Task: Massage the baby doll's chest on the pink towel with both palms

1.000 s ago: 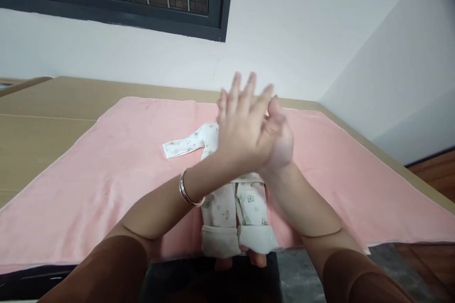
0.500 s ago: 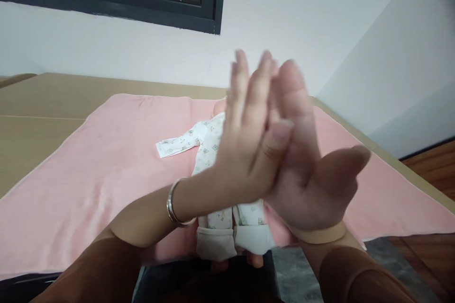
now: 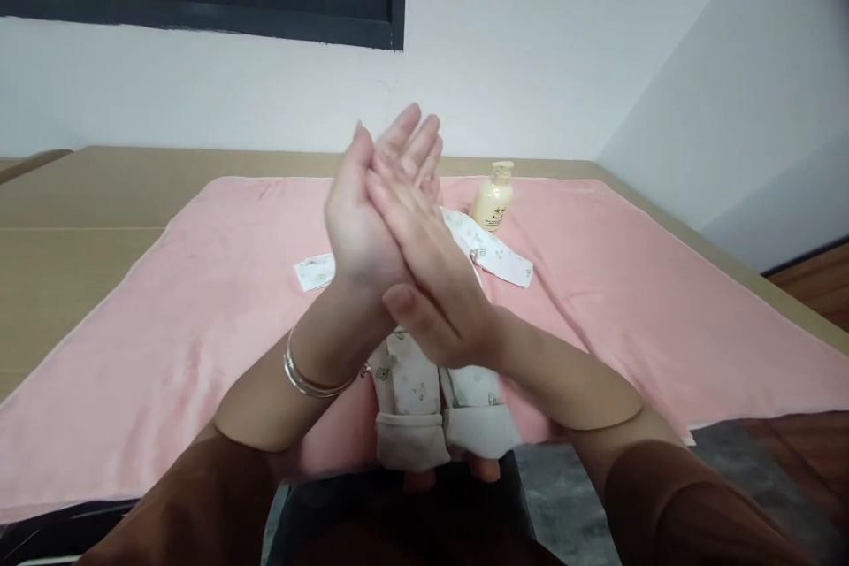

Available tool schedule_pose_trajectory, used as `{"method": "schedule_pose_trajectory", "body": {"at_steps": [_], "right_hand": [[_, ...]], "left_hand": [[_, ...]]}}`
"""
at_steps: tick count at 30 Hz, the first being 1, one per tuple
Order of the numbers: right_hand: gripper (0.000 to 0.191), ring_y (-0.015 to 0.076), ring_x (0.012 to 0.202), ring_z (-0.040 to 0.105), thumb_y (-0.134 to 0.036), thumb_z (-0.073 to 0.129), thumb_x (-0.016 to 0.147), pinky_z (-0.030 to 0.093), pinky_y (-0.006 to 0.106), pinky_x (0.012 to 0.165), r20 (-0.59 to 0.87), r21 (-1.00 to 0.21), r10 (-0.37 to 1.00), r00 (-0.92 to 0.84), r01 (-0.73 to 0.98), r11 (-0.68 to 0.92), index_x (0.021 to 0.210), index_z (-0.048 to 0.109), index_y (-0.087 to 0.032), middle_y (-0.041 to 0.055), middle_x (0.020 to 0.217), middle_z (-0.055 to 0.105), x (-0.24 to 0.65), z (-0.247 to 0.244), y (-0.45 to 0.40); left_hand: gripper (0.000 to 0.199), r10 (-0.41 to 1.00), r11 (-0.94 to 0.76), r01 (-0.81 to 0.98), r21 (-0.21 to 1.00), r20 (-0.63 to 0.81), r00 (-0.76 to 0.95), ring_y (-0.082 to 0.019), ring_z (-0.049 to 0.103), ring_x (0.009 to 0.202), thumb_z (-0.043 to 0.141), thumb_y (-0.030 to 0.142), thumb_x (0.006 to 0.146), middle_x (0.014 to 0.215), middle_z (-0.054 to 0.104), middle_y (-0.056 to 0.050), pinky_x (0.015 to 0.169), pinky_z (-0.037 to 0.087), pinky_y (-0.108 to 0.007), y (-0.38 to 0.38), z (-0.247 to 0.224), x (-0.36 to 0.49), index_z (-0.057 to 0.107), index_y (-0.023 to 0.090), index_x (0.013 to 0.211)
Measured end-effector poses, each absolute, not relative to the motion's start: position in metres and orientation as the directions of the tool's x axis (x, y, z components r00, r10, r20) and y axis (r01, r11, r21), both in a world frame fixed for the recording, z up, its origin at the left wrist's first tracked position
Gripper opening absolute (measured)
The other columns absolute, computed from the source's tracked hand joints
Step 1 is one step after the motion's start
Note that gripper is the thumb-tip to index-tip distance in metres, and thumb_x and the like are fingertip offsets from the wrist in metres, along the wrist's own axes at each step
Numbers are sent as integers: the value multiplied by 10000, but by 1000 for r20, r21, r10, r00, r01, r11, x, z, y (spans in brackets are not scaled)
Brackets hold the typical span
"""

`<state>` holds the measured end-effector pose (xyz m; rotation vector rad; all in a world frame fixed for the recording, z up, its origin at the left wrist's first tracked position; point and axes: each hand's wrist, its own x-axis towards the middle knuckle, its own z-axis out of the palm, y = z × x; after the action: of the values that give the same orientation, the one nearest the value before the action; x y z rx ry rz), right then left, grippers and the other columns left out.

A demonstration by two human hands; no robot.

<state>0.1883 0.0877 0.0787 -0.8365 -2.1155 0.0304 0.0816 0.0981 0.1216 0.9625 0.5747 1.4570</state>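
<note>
My left hand (image 3: 362, 225) is raised palm up, its fingers stretched out, with a silver bangle (image 3: 311, 387) at the wrist. Flat across that palm lies my right hand (image 3: 444, 283), its fingers extended too. Nothing shows between the two palms. Below and behind them a doll (image 3: 415, 380) lies on its back in a white printed outfit with folded cuffs. Both its sleeves reach out sideways, and its feet poke out at the near edge. My hands hide its head and most of its chest.
A pink blanket (image 3: 218, 336) covers much of the tan table (image 3: 40, 265). A bottle of pale yellow liquid (image 3: 493, 197) stands on the blanket beyond the doll's right-side sleeve. A white wall (image 3: 517, 44) with a dark-framed window (image 3: 265, 13) rises behind.
Both hands have moved left and turned against each other, so my right hand now lies over my left palm. The bottle and the doll's other sleeve have come into sight.
</note>
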Motion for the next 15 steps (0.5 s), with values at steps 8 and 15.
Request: {"method": "schedule_pose_trajectory", "body": {"at_steps": [8, 15], "right_hand": [[654, 282, 1581, 21, -521, 8, 1026, -17, 603, 1263, 800, -67, 387, -458, 573, 817, 1591, 115, -211, 65, 1683, 137, 182, 71, 120], [668, 260, 1581, -32, -555, 257, 1013, 86, 510, 1298, 696, 53, 377, -610, 568, 821, 1549, 169, -166, 117, 1663, 197, 168, 67, 85]], "left_hand": [[753, 928, 118, -551, 826, 106, 357, -293, 335, 1494, -9, 510, 1048, 1341, 627, -97, 1155, 385, -504, 90, 134, 68, 619, 136, 1231], [656, 961, 21, -539, 842, 131, 242, -299, 454, 1419, 84, 482, 1051, 1290, 677, -90, 1110, 390, -544, 104, 131, 62, 665, 184, 1108]]}}
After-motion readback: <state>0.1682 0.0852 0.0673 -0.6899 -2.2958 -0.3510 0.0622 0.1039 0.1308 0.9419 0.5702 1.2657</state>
